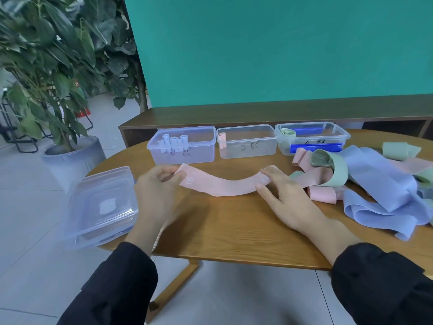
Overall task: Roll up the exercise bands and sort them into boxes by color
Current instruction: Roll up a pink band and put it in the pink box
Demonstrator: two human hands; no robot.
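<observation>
Pink band point(225, 185) stretched flat btwn both hands, not rolled yet, lying mid-table in front of the boxes.
L hand point(159, 186) pinches the band's printed end, fingers curled round it; R hand point(284, 195) presses the other end w/ fairly straight fingers, thumb alongside. Progress, my read: early-mid. Left box point(182, 144) has several pale rolls, middle box point(247, 141) one pink roll at its left wall, right box point(312, 137) a green roll + blue bands. Big loose pile point(375, 181) of pale blue, pink, green bands at right is left to do. Bands thin, matte, floppy strips; boxes clear rigid plastic w/ handwritten labels; stacked lids point(103, 205) on the wood table's point(234, 231) left edge.
</observation>
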